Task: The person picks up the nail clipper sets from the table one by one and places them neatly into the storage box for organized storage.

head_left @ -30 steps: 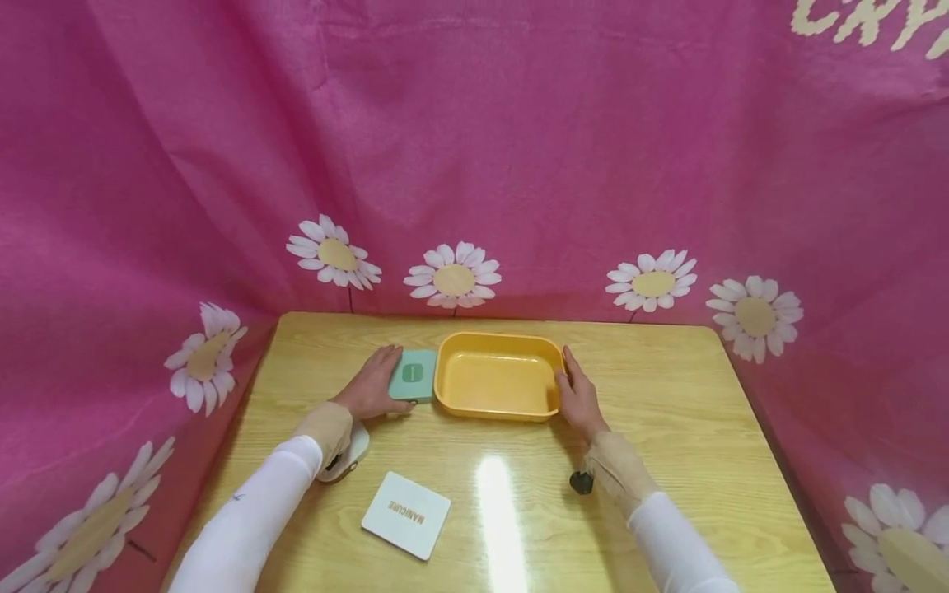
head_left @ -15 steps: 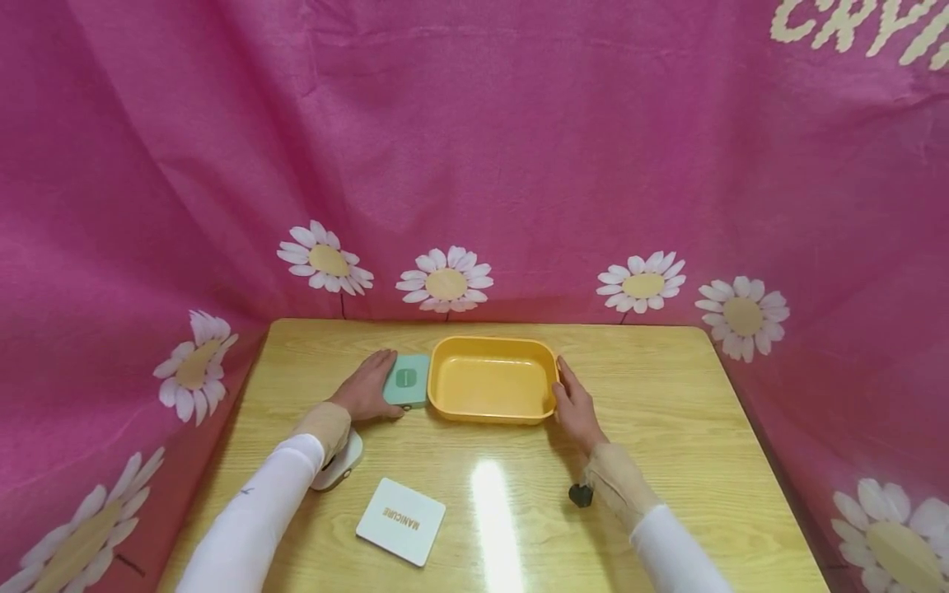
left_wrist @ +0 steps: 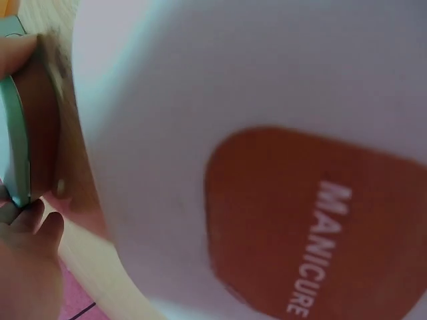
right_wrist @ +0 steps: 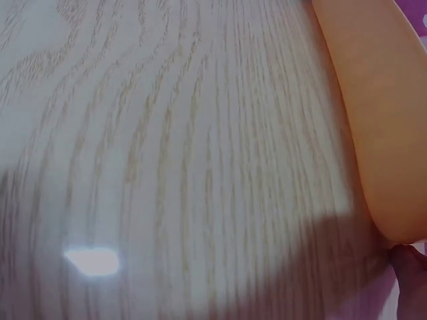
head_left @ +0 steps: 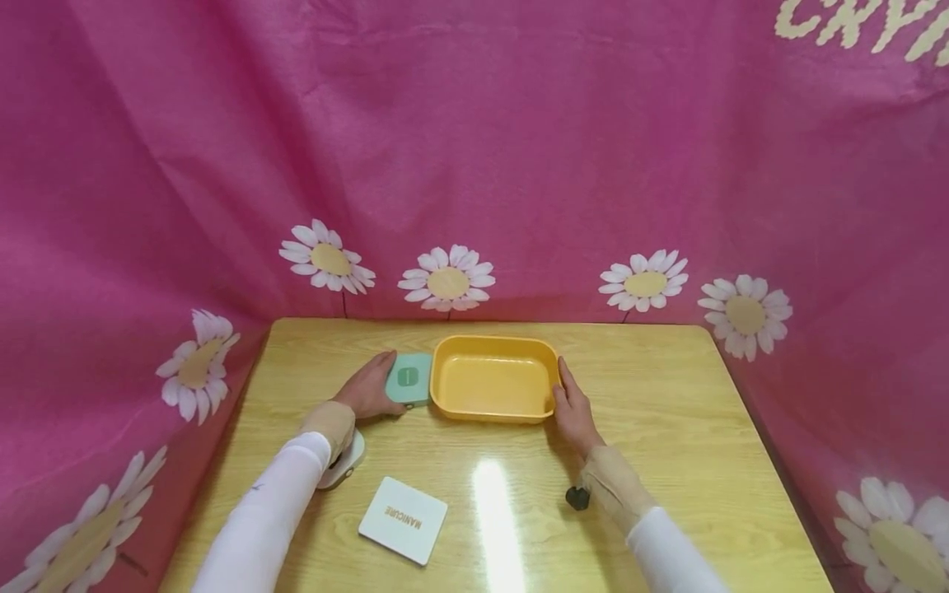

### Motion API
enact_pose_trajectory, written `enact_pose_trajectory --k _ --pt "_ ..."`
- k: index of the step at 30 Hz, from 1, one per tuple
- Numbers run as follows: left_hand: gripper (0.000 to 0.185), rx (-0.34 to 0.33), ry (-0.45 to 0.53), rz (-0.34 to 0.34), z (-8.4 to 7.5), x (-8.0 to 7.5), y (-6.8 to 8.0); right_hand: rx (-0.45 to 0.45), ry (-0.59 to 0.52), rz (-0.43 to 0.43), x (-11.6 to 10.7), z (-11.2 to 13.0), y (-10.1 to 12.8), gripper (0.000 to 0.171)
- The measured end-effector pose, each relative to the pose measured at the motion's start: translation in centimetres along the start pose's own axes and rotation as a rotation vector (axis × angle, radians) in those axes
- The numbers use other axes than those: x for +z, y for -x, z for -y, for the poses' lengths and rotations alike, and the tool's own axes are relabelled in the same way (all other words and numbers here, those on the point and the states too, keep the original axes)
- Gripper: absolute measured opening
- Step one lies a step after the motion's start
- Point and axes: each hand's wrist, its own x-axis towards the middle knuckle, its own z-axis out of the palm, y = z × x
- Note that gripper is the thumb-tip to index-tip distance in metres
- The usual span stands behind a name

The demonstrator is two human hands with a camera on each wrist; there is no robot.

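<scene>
Head view: a person's left hand (head_left: pixel 366 390) and right hand (head_left: pixel 577 416) are over a shiny, light wooden table (head_left: pixel 667 395).

Left fingers: they grip a mint-green box (head_left: pixel 409 394) with round corners and a darker green badge. The thumb is along its near side and the other fingers are at its left side.

Right fingers: they look straight and touch the right end of a yellow, plastic-looking tray (head_left: pixel 493 387) with round corners and low walls. I cannot tell if the thumb hooks over the rim.

Green box: it sits on the table, just right of the left fingers. Its right side looks to touch the left end of the tray, but a tiny gap could hide there.

Yellow tray: its long way runs from left to right, from the box to the right fingers.

Nearer hand: the left hand is right at the box. The right hand is well apart from it, with the whole tray between.

White case: a pale, rounded case (head_left: pixel 347 463) lies under the left wrist, nearer the person than the left fingers.

White square: a flat white piece (head_left: pixel 404 520) with gold "MANICURE" letters lies well below the left fingers, toward the person.

Behind: bright pink cloth (head_left: pixel 482 123) hangs past both hands.
</scene>
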Motion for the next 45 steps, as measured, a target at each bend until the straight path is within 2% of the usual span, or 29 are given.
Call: enact_pose_trajectory --k 7,19,32,38,45 --pt "0.119 -0.041 -0.005 -0.019 -0.2 -0.3 0.0 -0.002 0.011 -0.044 0.5 -0.1 -0.2 0.056" --pt "0.119 -0.05 -0.053 -0.07 0.0 0.2 0.4 -0.02 0.04 -0.082 1.0 -0.3 -0.1 0.055" --pt "0.119 -0.084 0.0 -0.12 0.2 0.7 1.2 -0.081 0.087 -0.173 1.5 -0.4 -0.1 0.053" --pt "0.117 -0.086 0.033 -0.138 0.0 0.5 1.2 -0.064 0.095 -0.168 1.3 -0.5 -0.1 0.053" --pt "0.118 -0.105 0.042 -0.153 -0.3 -0.4 1.5 -0.052 0.091 -0.158 1.3 -0.4 0.0 0.053"
